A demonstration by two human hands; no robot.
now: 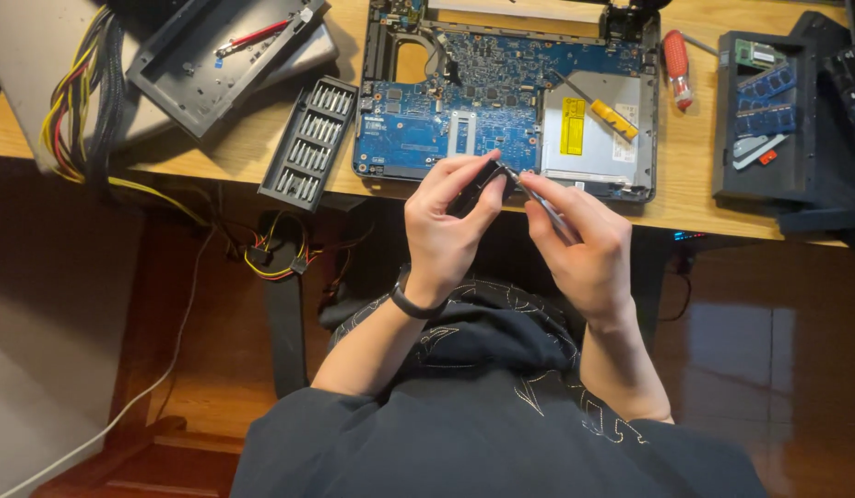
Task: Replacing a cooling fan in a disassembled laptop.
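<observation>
My left hand (448, 219) grips a small black part (479, 186) just in front of the table's near edge. My right hand (579, 235) holds a thin metal tool (535, 195), a screwdriver or tweezers, with its tip against that black part. Both hands hover over my lap, close together. Right behind them lies an opened laptop (501, 101) with its blue circuit board (446, 124) exposed and a silver optical drive (598, 134) bearing a yellow label.
A black case of screwdriver bits (309, 143) lies left of the laptop. Farther left sit a dark laptop cover (215, 60) with a red-handled tool and a bundle of coloured cables (72, 101). A red-handled screwdriver (676, 66) and a black tray with memory modules (768, 111) lie right.
</observation>
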